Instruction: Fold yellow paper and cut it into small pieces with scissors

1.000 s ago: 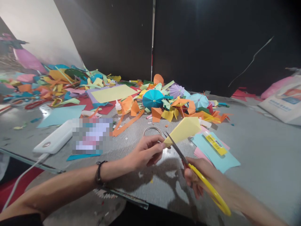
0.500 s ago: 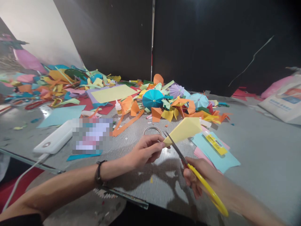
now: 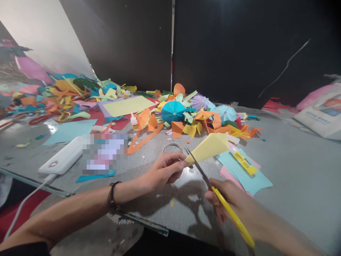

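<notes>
Between the thumb and fingers of my left hand (image 3: 166, 168) is the narrow tip of a folded piece of yellow paper (image 3: 209, 147), its wide end pointing up and right. My right hand (image 3: 229, 199) grips a pair of yellow-handled scissors (image 3: 226, 204), and part of the handle is hidden by the fingers. The scissor blades lie across the paper close to its pinched tip, slightly apart at their points. Just behind my left hand a metal ring (image 3: 173, 145) rests on the table.
Paper umbrellas, such as a blue one (image 3: 173, 113), and coloured scraps heap along the back. A glue bottle (image 3: 134, 122) stands before them. At left lie a white power bank (image 3: 62, 156) and a blurred-out screen; at right, blue paper (image 3: 258, 183) under a yellow-labelled packet (image 3: 245, 162).
My right hand and the scissor handles have shifted slightly to the left. My left hand and the yellow paper stay in nearly the same place.
</notes>
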The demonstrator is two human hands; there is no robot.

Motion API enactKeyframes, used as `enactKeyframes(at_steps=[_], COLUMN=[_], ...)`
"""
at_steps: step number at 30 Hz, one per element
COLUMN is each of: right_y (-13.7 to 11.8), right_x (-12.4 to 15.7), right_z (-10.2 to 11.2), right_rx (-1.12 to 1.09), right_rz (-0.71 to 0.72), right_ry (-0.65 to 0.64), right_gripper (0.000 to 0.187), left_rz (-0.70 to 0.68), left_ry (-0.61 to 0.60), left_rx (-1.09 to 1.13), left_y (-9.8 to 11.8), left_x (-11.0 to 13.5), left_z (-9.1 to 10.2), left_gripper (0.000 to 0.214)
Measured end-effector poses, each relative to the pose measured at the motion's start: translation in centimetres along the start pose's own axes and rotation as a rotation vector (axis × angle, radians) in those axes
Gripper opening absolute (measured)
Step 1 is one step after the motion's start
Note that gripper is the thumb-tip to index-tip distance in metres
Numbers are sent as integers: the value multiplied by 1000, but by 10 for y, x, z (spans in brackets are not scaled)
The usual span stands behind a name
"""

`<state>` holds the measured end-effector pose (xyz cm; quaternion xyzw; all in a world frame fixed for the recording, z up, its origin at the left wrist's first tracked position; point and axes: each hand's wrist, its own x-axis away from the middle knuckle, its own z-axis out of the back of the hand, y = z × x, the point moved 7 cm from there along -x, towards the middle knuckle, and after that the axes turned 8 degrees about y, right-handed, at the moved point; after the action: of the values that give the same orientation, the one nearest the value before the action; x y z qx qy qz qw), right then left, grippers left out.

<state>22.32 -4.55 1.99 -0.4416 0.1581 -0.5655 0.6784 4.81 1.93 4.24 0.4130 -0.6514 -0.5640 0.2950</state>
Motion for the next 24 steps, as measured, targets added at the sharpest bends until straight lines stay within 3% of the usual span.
enactKeyframes(at_steps=[8,24], right_y=[-15,-10], right_x=[-1,-6], right_z=[4,-3], right_rx=[126,4], right_rz=[99,81], right_ry=[58,36], right_gripper=[58,50], left_rz=[-17,-13], left_ry=[-7,2], left_rx=[3,-11], left_y=[0,0], left_x=[0,1], left_z=[0,1], left_gripper=[33,33])
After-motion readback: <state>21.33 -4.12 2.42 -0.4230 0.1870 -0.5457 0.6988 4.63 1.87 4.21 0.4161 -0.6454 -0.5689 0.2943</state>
